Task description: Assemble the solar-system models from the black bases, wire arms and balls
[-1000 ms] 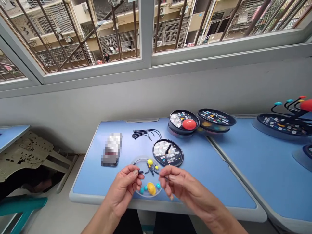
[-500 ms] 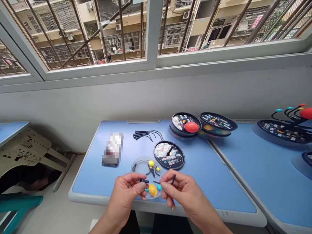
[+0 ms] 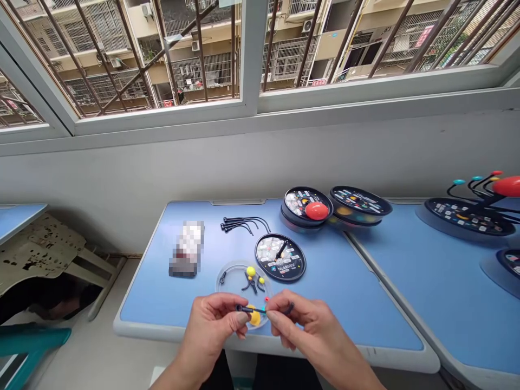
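Between thumb and fingers, my left hand (image 3: 217, 325) pinches a short black plastic tube (image 3: 244, 309) with a ring-like end. My right hand (image 3: 303, 319) pinches a curved black rod (image 3: 260, 311), whose thin straight end meets the tube's open end. How far the rod sits inside I cannot tell. Under the hands lies a clear round tray (image 3: 219, 276) with a yellow half-ball (image 3: 255, 317), small yellow balls (image 3: 251, 271) and black connector pieces (image 3: 254, 285). Just behind it rests a black printed disc (image 3: 280, 258) with a black arm on top.
Several curved black rods (image 3: 239, 223) lie at the table's back. A blurred package (image 3: 187, 249) is on the left. Stacked black discs (image 3: 306, 206) with a red half-ball (image 3: 316, 210) and a second stack (image 3: 361, 203) stand back right. An assembled planet model (image 3: 467, 211) is on the adjoining table.
My hands have come together, and the rod's thin end has moved left from a gap to meet the tube. The camera view has shifted slightly.
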`<state>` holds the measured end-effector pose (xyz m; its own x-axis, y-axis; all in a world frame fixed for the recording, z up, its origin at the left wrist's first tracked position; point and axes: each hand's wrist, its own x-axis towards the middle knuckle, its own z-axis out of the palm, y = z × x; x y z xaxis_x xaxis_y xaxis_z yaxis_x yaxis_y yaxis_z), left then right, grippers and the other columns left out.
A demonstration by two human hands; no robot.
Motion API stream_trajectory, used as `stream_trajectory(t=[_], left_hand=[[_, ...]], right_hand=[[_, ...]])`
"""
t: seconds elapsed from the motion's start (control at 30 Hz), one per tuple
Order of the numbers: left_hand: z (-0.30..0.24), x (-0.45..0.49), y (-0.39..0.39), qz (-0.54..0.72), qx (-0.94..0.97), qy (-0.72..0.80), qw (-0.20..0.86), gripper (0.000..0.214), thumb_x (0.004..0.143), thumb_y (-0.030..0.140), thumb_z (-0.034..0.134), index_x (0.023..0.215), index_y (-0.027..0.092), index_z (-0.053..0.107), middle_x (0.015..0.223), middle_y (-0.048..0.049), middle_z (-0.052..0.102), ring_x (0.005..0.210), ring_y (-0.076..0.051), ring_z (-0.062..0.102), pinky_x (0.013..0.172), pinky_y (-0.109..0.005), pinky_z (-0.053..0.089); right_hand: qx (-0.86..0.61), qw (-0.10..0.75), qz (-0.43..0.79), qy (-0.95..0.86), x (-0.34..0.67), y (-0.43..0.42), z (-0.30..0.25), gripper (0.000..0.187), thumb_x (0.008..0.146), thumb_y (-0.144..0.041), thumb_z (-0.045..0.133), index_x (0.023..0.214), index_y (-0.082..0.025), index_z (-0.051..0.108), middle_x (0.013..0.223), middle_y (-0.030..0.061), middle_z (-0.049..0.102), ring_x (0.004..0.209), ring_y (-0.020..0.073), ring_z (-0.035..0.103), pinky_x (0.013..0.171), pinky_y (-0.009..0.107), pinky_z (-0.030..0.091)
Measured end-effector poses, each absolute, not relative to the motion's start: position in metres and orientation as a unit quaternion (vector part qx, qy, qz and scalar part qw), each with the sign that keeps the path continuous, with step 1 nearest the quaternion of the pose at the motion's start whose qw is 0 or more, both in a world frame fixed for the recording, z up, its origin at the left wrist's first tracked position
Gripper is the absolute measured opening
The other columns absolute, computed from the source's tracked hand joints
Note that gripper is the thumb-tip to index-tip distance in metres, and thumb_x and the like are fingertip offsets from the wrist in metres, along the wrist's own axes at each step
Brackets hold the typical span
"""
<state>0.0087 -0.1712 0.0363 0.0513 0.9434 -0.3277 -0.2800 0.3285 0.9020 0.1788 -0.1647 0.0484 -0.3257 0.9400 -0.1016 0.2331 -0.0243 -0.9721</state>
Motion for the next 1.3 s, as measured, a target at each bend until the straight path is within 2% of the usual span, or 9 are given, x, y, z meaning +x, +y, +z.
stream_trajectory(t=[0.27, 0.43, 0.63, 0.97, 1.1, 1.2, 1.3], left_hand=[[0.037, 0.008, -0.173, 0.452, 0.378, 0.506, 0.630, 0.014, 0.055, 0.022, 0.075, 0.066, 0.014, 0.072, 0.045, -0.0007, 0.061, 0.043, -0.010, 0.052, 0.048, -0.022, 0.046], [0.035, 0.006, -0.176, 0.440, 0.451, 0.522, 0.574, 0.009, 0.062, 0.020, 0.069, 0.068, 0.015, 0.072, 0.051, -0.0015, 0.062, 0.047, -0.012, 0.055, 0.049, -0.022, 0.047], [0.030, 0.007, -0.179, 0.457, 0.510, 0.518, 0.512, 0.008, 0.066, 0.018, 0.065, 0.070, 0.017, 0.072, 0.052, -0.0012, 0.062, 0.047, -0.012, 0.055, 0.049, -0.021, 0.047], [0.026, 0.007, -0.181, 0.463, 0.536, 0.504, 0.494, 0.009, 0.069, 0.018, 0.063, 0.072, 0.017, 0.072, 0.055, -0.0016, 0.065, 0.049, -0.013, 0.059, 0.051, -0.021, 0.049], [0.026, 0.004, -0.181, 0.452, 0.605, 0.497, 0.429, 0.014, 0.073, 0.017, 0.061, 0.081, 0.018, 0.072, 0.060, -0.0023, 0.067, 0.053, -0.013, 0.061, 0.053, -0.020, 0.049], [0.021, 0.006, -0.183, 0.459, 0.632, 0.493, 0.383, 0.017, 0.077, 0.018, 0.058, 0.090, 0.018, 0.070, 0.062, -0.0022, 0.067, 0.054, -0.013, 0.062, 0.056, -0.020, 0.050], [0.015, 0.010, -0.187, 0.474, 0.643, 0.494, 0.343, 0.013, 0.082, 0.020, 0.054, 0.086, 0.018, 0.067, 0.059, -0.0010, 0.065, 0.051, -0.011, 0.060, 0.053, -0.018, 0.049]], right_hand=[[-0.475, 0.316, 0.505, -0.648, 0.182, -0.168, 0.047, 0.021, 0.082, -0.032, 0.049, 0.070, -0.019, 0.059, 0.057, -0.0015, 0.053, 0.050, 0.0107, 0.048, 0.046, 0.020, 0.039], [-0.471, 0.311, 0.474, -0.676, 0.182, -0.168, 0.047, 0.022, 0.084, -0.032, 0.046, 0.070, -0.020, 0.059, 0.058, -0.0018, 0.051, 0.050, 0.0109, 0.046, 0.045, 0.021, 0.037], [-0.464, 0.314, 0.496, -0.663, 0.181, -0.170, 0.042, 0.023, 0.086, -0.032, 0.043, 0.073, -0.020, 0.057, 0.059, -0.0022, 0.050, 0.048, 0.0100, 0.046, 0.045, 0.020, 0.038], [-0.452, 0.336, 0.516, -0.646, 0.181, -0.171, 0.032, 0.020, 0.085, -0.031, 0.044, 0.073, -0.020, 0.055, 0.061, -0.0018, 0.051, 0.049, 0.0103, 0.047, 0.046, 0.021, 0.039], [-0.460, 0.315, 0.498, -0.665, 0.182, -0.171, 0.034, 0.018, 0.085, -0.030, 0.045, 0.084, -0.020, 0.060, 0.062, -0.0012, 0.055, 0.051, 0.0114, 0.049, 0.050, 0.022, 0.042], [-0.468, 0.316, 0.476, -0.674, 0.180, -0.173, 0.035, 0.024, 0.085, -0.032, 0.044, 0.074, -0.019, 0.061, 0.058, -0.0014, 0.053, 0.048, 0.0109, 0.048, 0.046, 0.020, 0.040], [-0.474, 0.336, 0.443, -0.683, 0.179, -0.177, 0.034, 0.026, 0.088, -0.031, 0.042, 0.072, -0.019, 0.059, 0.057, -0.0020, 0.052, 0.046, 0.0099, 0.046, 0.042, 0.018, 0.038]])
